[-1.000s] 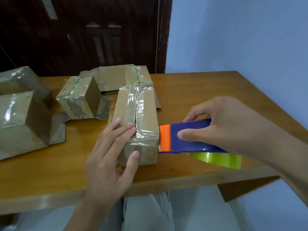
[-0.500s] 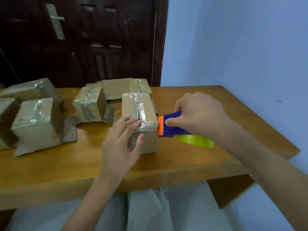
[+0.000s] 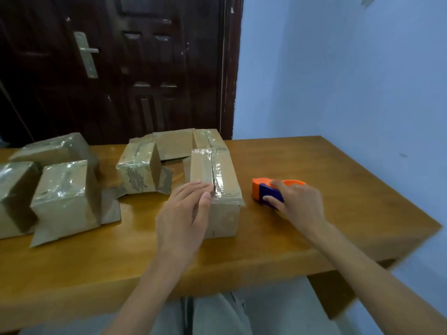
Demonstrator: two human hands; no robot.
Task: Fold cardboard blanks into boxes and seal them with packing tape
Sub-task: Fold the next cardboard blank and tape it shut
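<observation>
1. A long, rectangular cardboard box [image 3: 215, 189] is lying near the middle of the counter [image 3: 338, 189], a smooth, glossy slab of orange-brown wood.
2. Shiny clear packing tape [image 3: 219, 176] is running along the box's top seam, wrinkling and catching the light.
3. The left hand [image 3: 182, 213] is resting against the box's near left corner, its fingers [image 3: 193, 187] lying straight and close together on the top edge, with the thumb pressing the near face.
4. The tape dispenser [image 3: 268, 191], a hard plastic piece with an orange front and blue body, is sitting on the counter just right of the box, apart from it.
5. The right hand [image 3: 298, 201] is covering the dispenser from the near right, its fingers curling around the blue body and holding it.
6. Four smaller taped boxes are standing to the left: one cube-like box [image 3: 137, 170] just left of the long box, another [image 3: 65, 192] further left with loose flaps spreading on the counter, one [image 3: 14, 189] at the left edge and one [image 3: 55, 147] behind them.
7. A flattened cardboard blank [image 3: 174, 143] with a tape strip is lying at the far edge, behind the long box.
8. A dark, panelled wooden door [image 3: 121, 68] with a metal handle is standing behind the counter, and a matte blue wall [image 3: 350, 81] is filling the right side.
</observation>
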